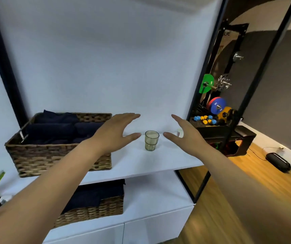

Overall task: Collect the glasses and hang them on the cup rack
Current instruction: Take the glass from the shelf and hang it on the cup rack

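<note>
A small greenish see-through glass (151, 140) stands upright on the white shelf (167, 161), right of the wicker basket. My left hand (115, 133) hovers just left of the glass, fingers spread, thumb tip close to its rim without touching. My right hand (183, 132) is held open just right of the glass, thumb pointing at it, also apart from it. Both hands are empty. A small white object (180, 133) peeks out behind my right hand. No cup rack shows in this view.
A wicker basket (35, 155) of dark blue towels fills the shelf's left half. A second basket (97, 208) with dark cloth sits on the lower shelf. A black frame post (208, 81) bounds the shelf's right side; gym weights (217, 106) and wooden floor (220, 217) lie beyond.
</note>
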Demonstrator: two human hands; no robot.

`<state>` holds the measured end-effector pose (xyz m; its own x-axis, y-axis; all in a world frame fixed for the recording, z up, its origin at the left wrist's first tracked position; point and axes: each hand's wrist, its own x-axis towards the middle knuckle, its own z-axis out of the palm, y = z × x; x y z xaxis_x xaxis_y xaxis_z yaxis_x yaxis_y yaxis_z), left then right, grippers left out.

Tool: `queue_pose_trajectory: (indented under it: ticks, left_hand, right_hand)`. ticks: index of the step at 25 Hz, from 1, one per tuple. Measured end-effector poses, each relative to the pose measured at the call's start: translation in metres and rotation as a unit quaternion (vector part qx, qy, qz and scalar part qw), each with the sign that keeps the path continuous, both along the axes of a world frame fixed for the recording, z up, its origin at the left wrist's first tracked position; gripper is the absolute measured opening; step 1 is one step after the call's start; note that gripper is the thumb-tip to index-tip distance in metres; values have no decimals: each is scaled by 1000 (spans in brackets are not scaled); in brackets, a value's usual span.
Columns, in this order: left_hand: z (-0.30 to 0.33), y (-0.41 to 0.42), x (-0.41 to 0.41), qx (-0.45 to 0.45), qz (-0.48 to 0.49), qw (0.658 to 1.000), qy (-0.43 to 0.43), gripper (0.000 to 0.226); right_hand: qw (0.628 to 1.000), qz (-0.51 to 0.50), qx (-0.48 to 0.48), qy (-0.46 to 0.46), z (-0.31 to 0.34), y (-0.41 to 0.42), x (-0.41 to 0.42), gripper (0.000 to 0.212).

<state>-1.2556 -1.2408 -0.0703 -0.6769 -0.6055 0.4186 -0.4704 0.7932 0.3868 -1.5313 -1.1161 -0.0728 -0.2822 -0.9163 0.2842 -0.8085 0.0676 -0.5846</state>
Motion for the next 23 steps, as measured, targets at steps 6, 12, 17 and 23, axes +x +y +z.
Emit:
queue_pose_trajectory:
  ticks: [6, 12, 17, 23]
  left_hand:
    - [-73, -51, -24, 70, -1, 998, -1, 71]
    - [-125, -75, -50, 114, 21, 993, -7, 74]
    - [-165, -88, -73, 152, 62, 986, -14, 68]
    - [-208, -85, -105, 185, 145, 972, -15, 68]
  right_hand:
    - [998, -35, 38, -48, -70, -67, -12, 90]
    - [987, -70, 26, -142, -125, -122, -37, 99]
    - [975, -65, 36, -211, -182, -160, -64, 111]
    - [957, -25, 79, -277, -229, -212, -105, 127]
